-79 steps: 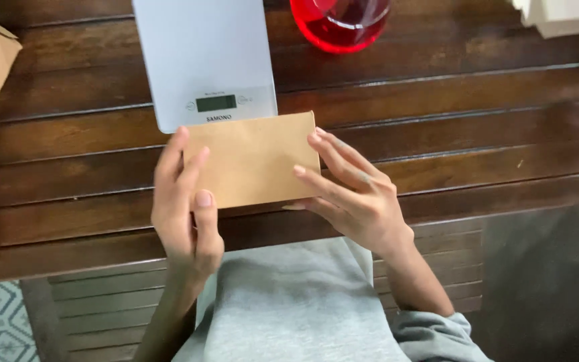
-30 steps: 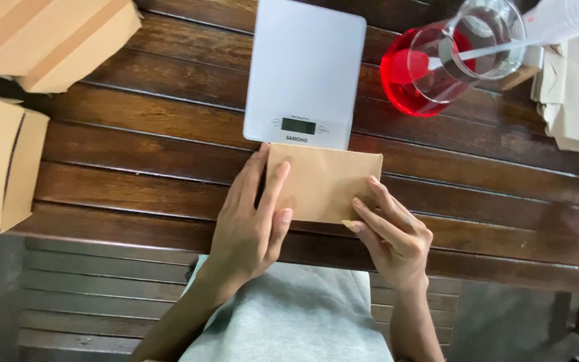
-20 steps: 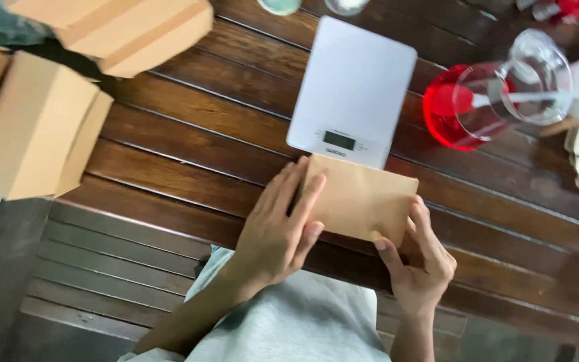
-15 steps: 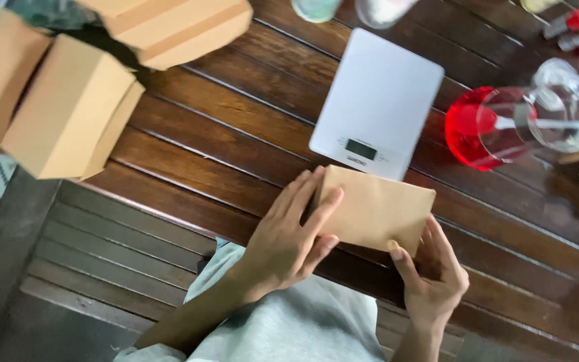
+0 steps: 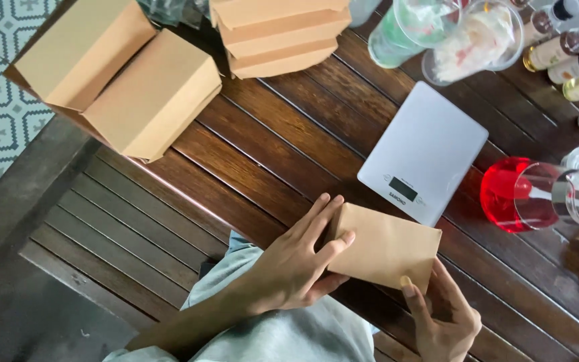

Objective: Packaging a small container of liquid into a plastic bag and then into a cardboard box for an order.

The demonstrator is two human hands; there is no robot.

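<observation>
I hold a flat brown paper envelope [image 5: 387,245] over the near edge of the dark wooden slat table [image 5: 263,154]. My left hand [image 5: 299,265] grips its left end, thumb on top and fingers spread along the edge. My right hand [image 5: 443,318] pinches its lower right corner from below. Just beyond the envelope lies a flat white digital kitchen scale [image 5: 427,151], with nothing on it.
Several brown cardboard boxes [image 5: 125,80] lie at the table's far left, and a stack of them [image 5: 279,33] sits further back. A red-filled glass jar [image 5: 537,194] lies at right, clear jars [image 5: 467,37] and small bottles [image 5: 574,57] behind the scale. A slatted bench [image 5: 108,234] is below.
My view has swung left and tilted, bringing the boxes, jars and bottles into view. Both hands keep hold of the envelope near the scale; my right hand has slid to its lower corner.
</observation>
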